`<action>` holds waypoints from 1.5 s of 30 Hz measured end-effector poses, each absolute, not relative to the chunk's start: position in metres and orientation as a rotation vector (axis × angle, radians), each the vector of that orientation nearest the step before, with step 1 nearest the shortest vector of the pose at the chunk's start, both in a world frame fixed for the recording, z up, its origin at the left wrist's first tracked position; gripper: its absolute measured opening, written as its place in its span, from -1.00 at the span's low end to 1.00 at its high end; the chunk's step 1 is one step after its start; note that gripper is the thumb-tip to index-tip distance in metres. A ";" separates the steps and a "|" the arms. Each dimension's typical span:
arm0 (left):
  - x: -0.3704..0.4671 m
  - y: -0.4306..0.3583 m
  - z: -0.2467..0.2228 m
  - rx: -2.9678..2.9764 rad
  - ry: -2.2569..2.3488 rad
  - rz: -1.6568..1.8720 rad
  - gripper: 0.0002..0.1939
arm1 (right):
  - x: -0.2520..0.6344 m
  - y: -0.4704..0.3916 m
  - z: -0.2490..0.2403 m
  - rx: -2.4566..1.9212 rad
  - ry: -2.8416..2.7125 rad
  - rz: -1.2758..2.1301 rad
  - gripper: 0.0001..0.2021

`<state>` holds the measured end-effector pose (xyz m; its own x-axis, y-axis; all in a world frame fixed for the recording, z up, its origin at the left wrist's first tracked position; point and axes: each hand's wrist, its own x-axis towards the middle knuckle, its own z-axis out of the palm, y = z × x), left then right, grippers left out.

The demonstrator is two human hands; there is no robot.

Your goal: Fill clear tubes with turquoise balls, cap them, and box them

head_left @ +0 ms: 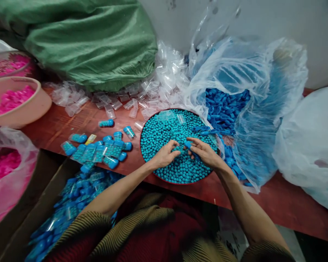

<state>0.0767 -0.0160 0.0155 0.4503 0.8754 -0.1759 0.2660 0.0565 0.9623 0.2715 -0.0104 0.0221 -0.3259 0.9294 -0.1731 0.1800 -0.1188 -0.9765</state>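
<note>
A round tray [141, 145] full of turquoise beads [175, 174] sits in front of me. Over the beads, my left hand [166, 155] curls its fingers and thumb around something too hard to make out against the turquoise. Just right of it, my right hand [205, 152] pinches a blue plastic piece [188, 145] between thumb and fingers. Two clear containers [180, 118] lie on the beads at the tray's far side. More blue plastic pieces [200, 128] rest at its right edge.
Bead-filled containers with blue caps [98, 151] cluster at left, above a box of more [79, 193]. Empty clear containers [164, 83] heap behind. A plastic bag [251, 120] spills blue pieces at right. A green sack [93, 43] and pink-filled tub [41, 100] stand back left.
</note>
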 end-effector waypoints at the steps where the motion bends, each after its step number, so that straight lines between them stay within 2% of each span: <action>1: 0.078 -0.017 0.016 1.463 1.047 0.623 -0.76 | 0.270 -0.012 0.022 -1.230 -1.502 1.540 -0.55; 4: 0.080 -0.019 0.017 1.411 1.008 0.605 -0.69 | 0.267 -0.018 0.020 -1.284 -1.585 1.461 -0.61; 9: 0.078 -0.022 0.018 1.375 0.994 0.554 -0.62 | 0.261 -0.026 0.018 -1.334 -1.865 0.776 -0.72; 12: 0.077 -0.022 0.018 1.331 0.986 0.591 -0.62 | 0.255 -0.032 0.017 -1.221 -2.006 0.559 -0.70; 15: 0.076 -0.023 0.021 1.269 0.961 0.631 -0.61 | 0.251 -0.039 0.015 -1.145 -2.015 0.576 -0.67; 20: 0.076 -0.027 0.028 1.173 0.878 0.626 -0.53 | 0.247 -0.047 0.011 -1.208 -1.750 0.635 -0.76; 26: 0.076 -0.030 0.030 1.130 0.855 0.666 -0.50 | 0.243 -0.055 0.016 -1.286 -1.805 0.577 -0.73; 32: 0.079 -0.035 0.029 1.071 0.862 0.720 -0.58 | 0.238 -0.061 0.018 -1.326 -1.777 0.581 -0.71; 38: 0.086 -0.042 0.032 0.926 0.932 0.809 -0.61 | 0.229 -0.066 0.010 -1.270 -1.817 0.410 -0.68; 41: 0.082 -0.039 0.034 0.923 0.913 0.818 -0.61 | 0.228 -0.064 0.012 -1.295 -1.713 0.590 -0.72; 45: 0.072 -0.034 0.032 1.092 0.887 0.758 -0.60 | 0.236 -0.050 0.020 -1.399 -1.377 1.060 -0.68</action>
<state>0.0719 -0.0344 0.0323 0.4527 0.8636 -0.2220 -0.0844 0.2894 0.9535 0.2360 -0.0500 0.0200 0.0210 0.9998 0.0067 0.2489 0.0013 -0.9685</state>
